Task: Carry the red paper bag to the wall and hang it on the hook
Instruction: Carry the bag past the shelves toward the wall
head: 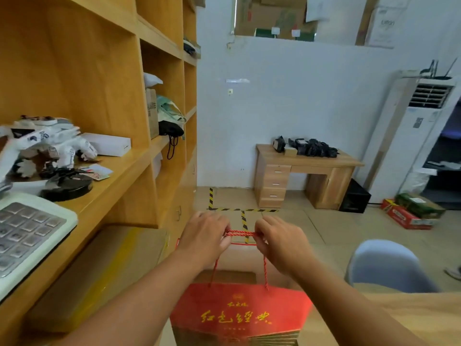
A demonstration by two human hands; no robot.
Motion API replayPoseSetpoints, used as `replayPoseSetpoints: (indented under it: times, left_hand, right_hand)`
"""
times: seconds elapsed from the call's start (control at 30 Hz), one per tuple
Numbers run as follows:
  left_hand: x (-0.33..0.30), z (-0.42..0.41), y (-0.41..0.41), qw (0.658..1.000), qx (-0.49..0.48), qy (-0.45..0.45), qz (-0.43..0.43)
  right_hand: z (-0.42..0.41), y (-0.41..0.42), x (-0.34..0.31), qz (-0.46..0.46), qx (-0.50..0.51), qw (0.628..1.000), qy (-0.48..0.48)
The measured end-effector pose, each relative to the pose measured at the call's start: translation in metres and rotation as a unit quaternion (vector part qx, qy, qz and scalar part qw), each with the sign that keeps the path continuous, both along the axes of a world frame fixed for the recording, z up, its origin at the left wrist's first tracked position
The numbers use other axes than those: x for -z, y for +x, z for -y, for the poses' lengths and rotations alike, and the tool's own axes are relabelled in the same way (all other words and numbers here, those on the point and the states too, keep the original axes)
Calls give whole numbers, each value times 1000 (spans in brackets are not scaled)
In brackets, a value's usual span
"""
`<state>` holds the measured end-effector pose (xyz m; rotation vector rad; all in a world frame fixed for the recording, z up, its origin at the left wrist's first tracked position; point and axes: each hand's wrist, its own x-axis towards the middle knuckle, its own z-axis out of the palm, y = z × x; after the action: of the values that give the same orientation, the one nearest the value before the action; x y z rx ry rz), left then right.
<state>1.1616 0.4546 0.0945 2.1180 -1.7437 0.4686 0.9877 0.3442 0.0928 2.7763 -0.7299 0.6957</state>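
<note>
The red paper bag [240, 313] with gold lettering hangs in front of me at the bottom centre. Its red rope handles [240, 233] are stretched between my two hands. My left hand [204, 237] is closed on the left end of the ropes, and my right hand [280, 242] is closed on the right end. Far ahead, a small hook [230, 91] sits on the white wall [287, 101], well above and beyond the bag.
A tall wooden shelf unit [104, 101] with a toy robot, a keypad and bags lines the left side. A wooden desk [306, 174] stands against the wall. An air conditioner [409, 136], boxes on the floor [411, 212] and a grey chair [386, 264] are at the right.
</note>
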Motion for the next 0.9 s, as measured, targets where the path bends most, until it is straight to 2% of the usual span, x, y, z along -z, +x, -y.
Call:
replayPoseSetpoints:
  times: [0.23, 0.47, 0.57, 0.73, 0.9]
  left_hand:
    - [11, 84, 60, 999, -19, 21, 46]
    - [5, 171, 119, 998, -7, 45, 41]
    - [2, 212, 151, 998, -11, 52, 18]
    - [10, 292, 205, 994, -61, 37, -88]
    - [25, 374, 280, 994, -53, 38, -85]
  right_hand:
    - [77, 61, 9, -6, 10, 1000, -12]
    - [171, 125, 10, -13, -3, 1000, 1]
    - [219, 159, 5, -8, -5, 1000, -11]
    - [299, 224, 16, -20, -4, 1000, 0]
    - [376, 292, 30, -26, 6, 1000, 8]
